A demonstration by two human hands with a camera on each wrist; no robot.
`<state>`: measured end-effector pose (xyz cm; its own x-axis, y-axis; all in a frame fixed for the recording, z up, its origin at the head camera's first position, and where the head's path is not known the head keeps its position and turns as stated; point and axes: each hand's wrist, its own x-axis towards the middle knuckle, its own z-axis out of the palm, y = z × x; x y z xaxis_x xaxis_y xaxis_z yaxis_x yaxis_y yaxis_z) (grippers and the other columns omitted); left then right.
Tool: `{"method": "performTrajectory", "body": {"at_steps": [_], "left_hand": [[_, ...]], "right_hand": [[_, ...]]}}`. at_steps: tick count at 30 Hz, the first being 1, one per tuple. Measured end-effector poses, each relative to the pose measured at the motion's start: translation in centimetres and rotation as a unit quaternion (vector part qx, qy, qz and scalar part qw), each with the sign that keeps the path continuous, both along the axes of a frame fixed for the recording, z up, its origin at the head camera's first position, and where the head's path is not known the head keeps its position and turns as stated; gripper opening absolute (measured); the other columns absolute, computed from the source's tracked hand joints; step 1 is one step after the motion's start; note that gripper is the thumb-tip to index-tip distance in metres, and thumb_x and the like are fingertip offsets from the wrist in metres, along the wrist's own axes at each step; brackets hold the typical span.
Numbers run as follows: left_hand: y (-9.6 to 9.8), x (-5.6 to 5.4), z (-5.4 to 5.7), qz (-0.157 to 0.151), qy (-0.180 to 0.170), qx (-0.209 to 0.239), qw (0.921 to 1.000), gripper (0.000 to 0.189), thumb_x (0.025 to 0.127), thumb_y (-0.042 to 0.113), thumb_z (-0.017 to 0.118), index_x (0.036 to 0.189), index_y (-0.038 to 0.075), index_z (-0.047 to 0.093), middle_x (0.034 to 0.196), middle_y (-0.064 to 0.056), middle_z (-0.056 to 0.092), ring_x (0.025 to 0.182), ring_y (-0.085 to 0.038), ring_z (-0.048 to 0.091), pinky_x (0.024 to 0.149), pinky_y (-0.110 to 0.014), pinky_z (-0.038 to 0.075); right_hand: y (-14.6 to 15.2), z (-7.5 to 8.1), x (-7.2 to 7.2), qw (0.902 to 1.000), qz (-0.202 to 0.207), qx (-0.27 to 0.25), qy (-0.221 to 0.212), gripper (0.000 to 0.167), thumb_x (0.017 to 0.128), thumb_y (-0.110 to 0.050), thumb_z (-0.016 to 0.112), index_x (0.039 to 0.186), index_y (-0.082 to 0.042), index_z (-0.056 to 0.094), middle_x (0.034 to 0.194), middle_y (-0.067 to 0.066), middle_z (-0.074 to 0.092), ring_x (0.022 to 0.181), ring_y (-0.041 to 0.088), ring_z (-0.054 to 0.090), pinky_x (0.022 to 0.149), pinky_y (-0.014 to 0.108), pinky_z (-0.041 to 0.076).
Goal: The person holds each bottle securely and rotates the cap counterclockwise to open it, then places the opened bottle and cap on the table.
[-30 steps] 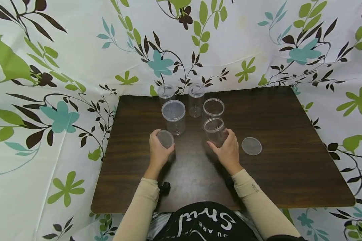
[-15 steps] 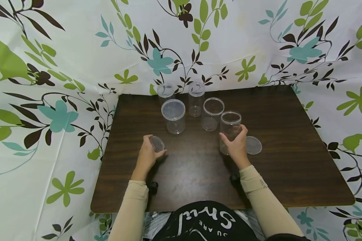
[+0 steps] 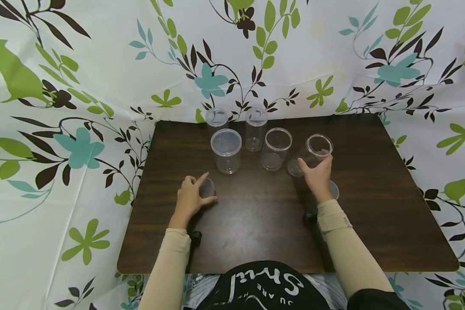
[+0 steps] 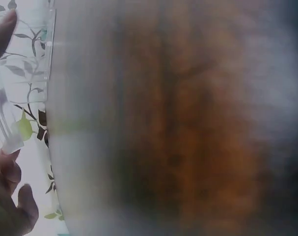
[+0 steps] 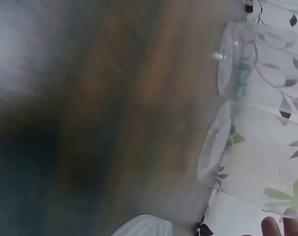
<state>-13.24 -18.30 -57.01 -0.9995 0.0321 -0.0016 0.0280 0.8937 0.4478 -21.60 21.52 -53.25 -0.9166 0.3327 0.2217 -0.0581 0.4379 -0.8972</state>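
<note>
My left hand [image 3: 190, 198] holds a small round clear lid [image 3: 207, 189] on edge between thumb and fingers, just above the table. In the left wrist view the lid [image 4: 6, 118] is seen edge-on, with fingers beneath it. Around a clear plastic jar [image 3: 314, 153] curls my right hand [image 3: 318, 174]; the jar leans, its uncovered rim up and to the right. Part of that jar [image 5: 257, 157] also fills the right side of the right wrist view. A second round lid [image 3: 334, 189] lies on the table, partly hidden by my right wrist.
Left of the held jar stands an uncovered clear jar [image 3: 276, 150]. A wide lidded jar [image 3: 226, 150] and two lidded jars [image 3: 255, 129] [image 3: 217, 120] stand farther back, near the patterned curtain [image 3: 294, 56]. All are on the dark wooden table [image 3: 248, 232].
My right hand has carried the jar rightward and away from me, and the jar has tilted. The left hand has drawn back leftward with the lid, its fingers now spread wider.
</note>
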Motion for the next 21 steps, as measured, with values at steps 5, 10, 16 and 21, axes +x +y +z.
{"method": "performTrajectory", "body": {"at_steps": [5, 10, 16, 21], "left_hand": [[0.3, -0.4, -0.1, -0.025, -0.042, -0.031, 0.9983, 0.107, 0.066, 0.065, 0.085, 0.156, 0.029, 0.041, 0.118, -0.010, 0.048, 0.094, -0.027, 0.041, 0.076, -0.044, 0.030], [0.5, -0.7, -0.5, -0.018, -0.056, -0.021, 0.9980, 0.107, 0.066, 0.061, 0.086, 0.157, 0.028, 0.040, 0.116, -0.009, 0.045, 0.096, -0.027, 0.039, 0.079, -0.046, 0.026], [0.6, -0.6, -1.1, -0.009, -0.079, -0.001, 0.9968, 0.109, 0.067, 0.055, 0.087, 0.158, 0.024, 0.037, 0.122, -0.010, 0.043, 0.103, -0.030, 0.038, 0.082, -0.048, 0.025], [0.8, -0.3, -1.2, 0.002, -0.071, -0.006, 0.9975, 0.113, 0.065, 0.055, 0.088, 0.158, 0.019, 0.036, 0.137, -0.014, 0.044, 0.113, -0.035, 0.041, 0.087, -0.053, 0.029]], "right_hand": [[0.4, 0.3, -1.7, 0.9995, -0.022, -0.009, -0.023, 0.083, 0.083, -0.021, 0.082, 0.145, 0.002, 0.033, 0.140, 0.021, 0.046, 0.130, 0.036, 0.045, 0.113, 0.042, 0.032], [0.8, 0.1, -2.5, 0.9983, -0.030, 0.003, -0.050, 0.083, 0.084, -0.024, 0.083, 0.146, -0.001, 0.033, 0.143, 0.021, 0.046, 0.135, 0.036, 0.044, 0.115, 0.041, 0.031], [0.8, -0.2, -2.8, 0.9956, -0.034, 0.047, -0.074, 0.085, 0.086, -0.036, 0.080, 0.150, -0.007, 0.032, 0.149, 0.016, 0.041, 0.140, 0.033, 0.040, 0.114, 0.047, 0.033], [0.6, -0.4, -2.8, 0.9939, -0.034, 0.062, -0.084, 0.086, 0.086, -0.043, 0.078, 0.151, -0.011, 0.031, 0.149, 0.014, 0.040, 0.139, 0.034, 0.041, 0.110, 0.053, 0.036]]}}
